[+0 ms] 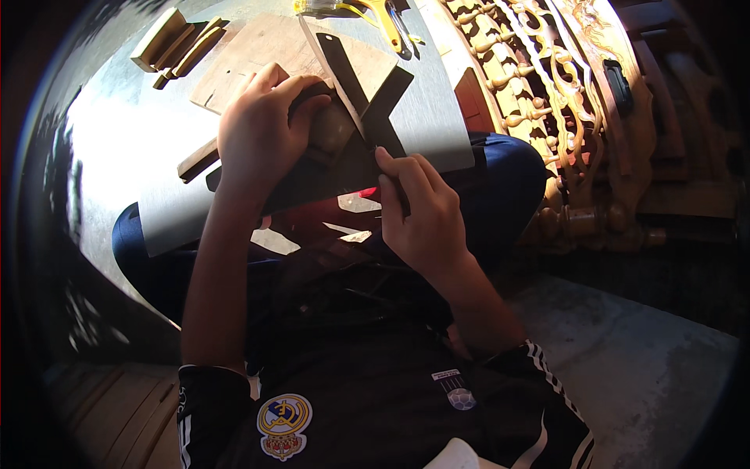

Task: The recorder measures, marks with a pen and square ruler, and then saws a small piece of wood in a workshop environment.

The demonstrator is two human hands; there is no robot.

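Note:
My left hand (pixel 266 125) is above a light wooden board (pixel 242 51), its thumb and fingers closed around a dark piece (pixel 311 92) mostly lost in shade. Beside those fingers, a thin flat strip (pixel 330 66) stands on edge and slants down towards me. A dark shadow with a small bright spot lies along its right side. My right hand (pixel 426 207) is closed in a pinch by the strip's near end. Whatever sits between those fingertips is too dark to make out.
A grey sheet-like work surface (pixel 437 117) carries the board. Several wooden blocks (pixel 176 48) stand far left; another wooden piece (pixel 198 159) lies near my left wrist. A yellow-handled tool (pixel 384 23) lies at the far edge. Carved wooden furniture (pixel 558 94) stands to the right.

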